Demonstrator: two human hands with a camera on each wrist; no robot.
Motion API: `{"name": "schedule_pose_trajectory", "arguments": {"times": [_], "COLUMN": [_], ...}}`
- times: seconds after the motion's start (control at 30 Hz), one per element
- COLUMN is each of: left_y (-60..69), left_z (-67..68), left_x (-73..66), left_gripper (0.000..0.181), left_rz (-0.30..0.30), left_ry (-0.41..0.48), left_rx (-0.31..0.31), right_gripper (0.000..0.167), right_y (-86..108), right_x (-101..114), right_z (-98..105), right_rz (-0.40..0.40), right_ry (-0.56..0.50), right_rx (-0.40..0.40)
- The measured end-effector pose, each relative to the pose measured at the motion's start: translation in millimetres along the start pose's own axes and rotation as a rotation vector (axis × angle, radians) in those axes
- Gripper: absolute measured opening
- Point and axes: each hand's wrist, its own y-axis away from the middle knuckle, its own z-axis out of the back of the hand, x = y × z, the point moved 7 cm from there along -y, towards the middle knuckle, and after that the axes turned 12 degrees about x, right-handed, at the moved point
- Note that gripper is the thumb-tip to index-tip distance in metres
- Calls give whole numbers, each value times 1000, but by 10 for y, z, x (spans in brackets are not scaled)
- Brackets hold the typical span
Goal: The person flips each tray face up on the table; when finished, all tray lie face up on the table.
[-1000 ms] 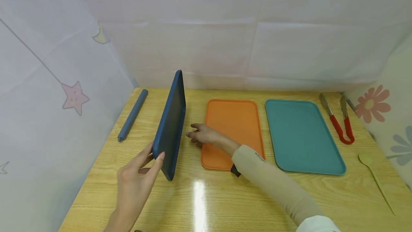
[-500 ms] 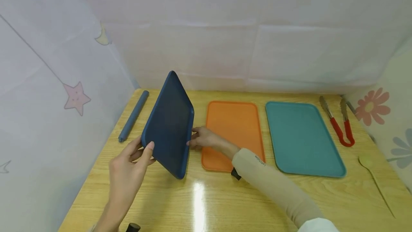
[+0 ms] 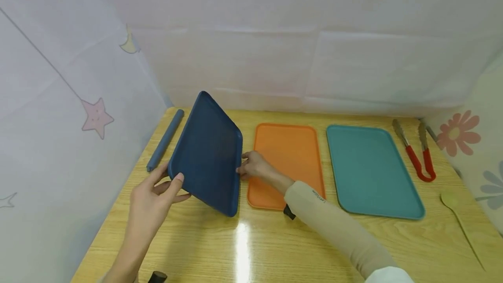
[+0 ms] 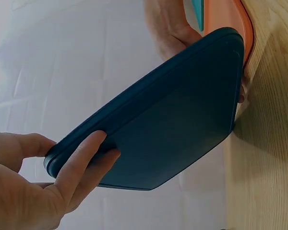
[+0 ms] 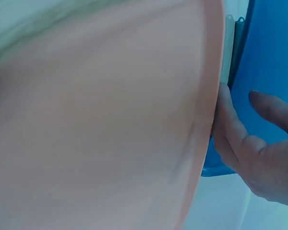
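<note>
A dark blue tray (image 3: 210, 156) stands tilted on the table, raised at the left and low at the right. My left hand (image 3: 151, 200) grips its near left corner, thumb on the front face and fingers behind; the left wrist view shows these fingers (image 4: 89, 165) against the underside. At the tray's lower right edge, my right hand (image 3: 253, 166) holds on with thumb in front and fingertips reaching underneath. The right wrist view shows that hand (image 5: 259, 148) between the blue tray (image 5: 273, 52) and the orange tray (image 5: 110, 110). My right forearm crosses the orange tray.
Right of the orange tray lies a teal tray (image 3: 373, 171). Red-handled tongs (image 3: 417, 160) and a yellow-green spoon (image 3: 457, 217) are at the far right. A blue-grey roll (image 3: 166, 140) lies along the left table edge. Patterned cloth walls (image 3: 251, 47) enclose the back and sides.
The blue tray has turned from nearly edge-on to show more of its front face, and leans further left. My right hand has met its right edge; my left hand has moved slightly left.
</note>
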Motion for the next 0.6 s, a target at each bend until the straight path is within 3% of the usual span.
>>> {"name": "schedule_pose_trajectory", "arguments": {"times": [0.13,0.3,0.4,0.6], "left_y": [-50,-132,-219,-423], "left_z": [-19,-43,-16,101], "left_x": [23,38,77,253], "left_gripper": [66,67,66,70], "left_rz": [19,-12,-25,23], "left_ry": [59,155,238,349], "left_rx": [115,241,302,404], "right_gripper": [66,66,68,67], "right_y": [0,4,11,17], "right_x": [-41,-64,-64,-69], "right_z": [63,134,157,148], "right_rz": [-31,-35,-28,-46], "right_ry": [57,55,43,43], "right_rx": [-40,-62,-60,-44]}}
